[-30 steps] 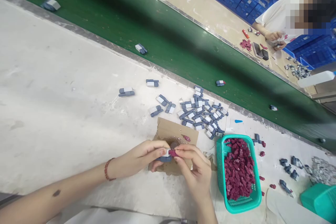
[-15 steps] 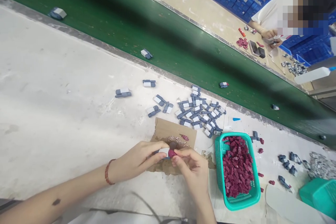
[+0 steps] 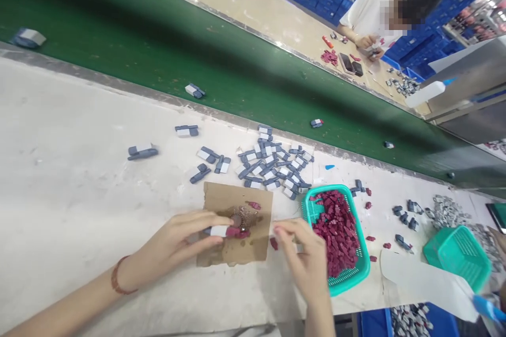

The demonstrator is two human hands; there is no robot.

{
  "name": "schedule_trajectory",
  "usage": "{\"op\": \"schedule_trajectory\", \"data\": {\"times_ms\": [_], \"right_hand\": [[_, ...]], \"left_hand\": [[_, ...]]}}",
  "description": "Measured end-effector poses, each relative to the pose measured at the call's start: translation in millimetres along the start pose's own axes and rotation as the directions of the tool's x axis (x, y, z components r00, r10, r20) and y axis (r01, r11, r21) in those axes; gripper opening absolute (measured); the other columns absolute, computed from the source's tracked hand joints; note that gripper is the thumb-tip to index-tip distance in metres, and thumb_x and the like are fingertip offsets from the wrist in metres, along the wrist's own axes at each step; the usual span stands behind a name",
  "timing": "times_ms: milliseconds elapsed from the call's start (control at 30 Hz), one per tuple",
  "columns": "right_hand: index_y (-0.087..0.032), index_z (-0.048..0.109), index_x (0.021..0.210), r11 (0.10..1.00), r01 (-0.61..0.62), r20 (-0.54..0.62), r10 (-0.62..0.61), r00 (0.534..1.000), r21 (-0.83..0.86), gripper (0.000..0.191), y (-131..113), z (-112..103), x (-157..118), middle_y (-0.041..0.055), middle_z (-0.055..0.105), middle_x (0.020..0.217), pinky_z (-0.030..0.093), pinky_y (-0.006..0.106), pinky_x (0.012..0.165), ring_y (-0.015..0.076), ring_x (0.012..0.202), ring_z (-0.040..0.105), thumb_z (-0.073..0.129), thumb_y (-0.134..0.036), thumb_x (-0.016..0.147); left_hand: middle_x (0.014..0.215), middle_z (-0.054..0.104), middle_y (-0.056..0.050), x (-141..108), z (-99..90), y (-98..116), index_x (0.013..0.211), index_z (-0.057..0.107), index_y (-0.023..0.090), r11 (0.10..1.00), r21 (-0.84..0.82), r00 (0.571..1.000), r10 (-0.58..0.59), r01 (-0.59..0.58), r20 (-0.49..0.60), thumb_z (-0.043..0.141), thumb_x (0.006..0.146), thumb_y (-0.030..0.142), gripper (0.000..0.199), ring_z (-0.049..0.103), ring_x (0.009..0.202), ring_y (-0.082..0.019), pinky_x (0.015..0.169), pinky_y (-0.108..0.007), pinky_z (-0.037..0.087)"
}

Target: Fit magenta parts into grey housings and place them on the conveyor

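Note:
My left hand (image 3: 190, 237) pinches a small blue-grey and white plastic piece (image 3: 219, 230) between thumb and fingers, low over brown cardboard (image 3: 256, 226). A maroon part (image 3: 237, 233) sits at the right end of that piece. Beside the cardboard's right edge is my right hand (image 3: 304, 255), its fingers loosely bent and holding nothing I can see. Just below its thumb lies a loose maroon piece (image 3: 274, 243). A green basket (image 3: 306, 205) of maroon pieces (image 3: 336, 231) stands right behind this hand. Another maroon piece (image 3: 253, 205) rests on the cardboard.
Several blue-grey and white pieces (image 3: 272, 163) lie heaped beyond the cardboard. A green conveyor belt (image 3: 245, 79) runs across, carrying scattered pieces. At right are a second green basket (image 3: 454, 253) and a white bottle (image 3: 430, 279). A person (image 3: 375, 16) works across the belt.
My right hand has let go of the maroon part and drawn away to the right, towards the basket. My left hand still holds the blue-grey and white piece. The view has shifted right.

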State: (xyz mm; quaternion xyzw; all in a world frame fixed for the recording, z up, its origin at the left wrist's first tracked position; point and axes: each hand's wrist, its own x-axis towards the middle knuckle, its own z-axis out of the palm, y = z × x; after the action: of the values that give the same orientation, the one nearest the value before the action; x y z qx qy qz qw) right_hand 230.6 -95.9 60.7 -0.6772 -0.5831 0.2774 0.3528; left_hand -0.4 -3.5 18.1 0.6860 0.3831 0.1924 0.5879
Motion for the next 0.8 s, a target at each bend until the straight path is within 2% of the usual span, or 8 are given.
{"op": "schedule_trajectory", "data": {"times_ms": [67,133,233,333,433,567,700,800], "right_hand": [[-0.022,0.069,0.090,0.963,-0.080,-0.155,0.041,0.987,-0.257,0.019,21.2,-29.7,-3.1,0.0062,0.070,0.087,0.052,0.033,0.072,0.0216,0.082,0.064,0.050,-0.025,0.093],[-0.022,0.069,0.093,0.868,-0.143,-0.196,0.054,0.979,-0.475,0.022,45.8,-52.9,-6.7,0.0083,0.068,0.092,0.050,0.037,0.072,0.0251,0.085,0.062,0.047,-0.025,0.091],[-0.021,0.070,0.095,0.750,-0.093,-0.086,0.048,0.995,-0.655,0.029,75.8,-69.3,-10.7,0.0091,0.067,0.091,0.050,0.039,0.071,0.0263,0.083,0.061,0.041,-0.017,0.090],[-0.022,0.070,0.099,0.677,-0.006,0.015,0.025,1.000,-0.736,0.030,88.7,-71.3,-11.8,0.0087,0.067,0.092,0.051,0.038,0.069,0.0264,0.084,0.061,0.043,-0.014,0.089],[-0.024,0.071,0.098,0.660,0.056,0.070,-0.005,0.998,-0.749,0.027,90.3,-72.5,-11.6,0.0072,0.066,0.089,0.051,0.035,0.065,0.0249,0.080,0.063,0.047,-0.016,0.089],[-0.026,0.072,0.087,0.686,0.103,0.103,-0.041,0.994,-0.720,0.024,89.7,-77.1,-11.2,0.0055,0.064,0.082,0.050,0.034,0.061,0.0241,0.074,0.064,0.050,-0.018,0.088],[-0.024,0.067,0.082,0.837,0.038,0.017,-0.034,0.999,-0.546,0.017,86.4,-80.1,-13.9,0.0057,0.065,0.085,0.051,0.036,0.069,0.0247,0.080,0.063,0.051,-0.022,0.087],[-0.022,0.062,0.081,0.955,-0.118,-0.099,0.094,0.991,-0.273,0.010,81.9,-79.4,-18.8,0.0053,0.065,0.081,0.052,0.035,0.068,0.0232,0.075,0.063,0.057,-0.030,0.085]], "left_hand": [[0.100,0.075,-0.004,2.8,-5.5,1.6,0.094,0.077,0.031,0.999,0.002,0.992,-0.034,0.035,-0.123,0.067,0.077,0.046,0.025,0.066,0.090,-0.029,0.077,-0.029,0.052],[0.104,0.074,-0.003,8.9,-13.0,6.8,0.093,0.077,0.032,0.998,0.042,0.974,-0.038,0.048,-0.222,0.069,0.074,0.049,0.027,0.065,0.095,-0.030,0.081,-0.031,0.053],[0.109,0.073,-0.002,30.6,-26.6,19.6,0.096,0.075,0.029,0.987,0.159,0.962,0.008,0.037,-0.274,0.067,0.076,0.050,0.030,0.062,0.103,-0.030,0.089,-0.032,0.050],[0.118,0.069,-0.007,72.6,-39.3,29.6,0.106,0.071,0.020,0.949,0.315,0.954,0.121,-0.029,-0.276,0.057,0.084,0.051,0.040,0.059,0.110,-0.030,0.095,-0.033,0.045],[0.125,0.065,-0.013,130.0,-49.0,29.9,0.117,0.065,0.012,0.859,0.500,0.941,0.248,-0.105,-0.229,0.048,0.091,0.045,0.045,0.057,0.115,-0.029,0.102,-0.034,0.040],[0.129,0.062,-0.015,196.2,-60.5,20.7,0.123,0.059,0.010,0.792,0.603,0.924,0.298,-0.099,-0.241,0.046,0.090,0.033,0.043,0.054,0.119,-0.030,0.103,-0.040,0.038],[0.133,0.057,-0.018,215.2,-74.9,9.4,0.126,0.057,0.008,0.728,0.677,0.920,0.330,-0.107,-0.210,0.048,0.086,0.030,0.047,0.043,0.128,-0.033,0.110,-0.045,0.028],[0.132,0.056,-0.016,207.9,-93.3,-2.5,0.120,0.062,0.013,0.701,0.707,0.918,0.336,-0.094,-0.211,0.051,0.080,0.030,0.045,0.036,0.131,-0.036,0.111,-0.049,0.023]]}}
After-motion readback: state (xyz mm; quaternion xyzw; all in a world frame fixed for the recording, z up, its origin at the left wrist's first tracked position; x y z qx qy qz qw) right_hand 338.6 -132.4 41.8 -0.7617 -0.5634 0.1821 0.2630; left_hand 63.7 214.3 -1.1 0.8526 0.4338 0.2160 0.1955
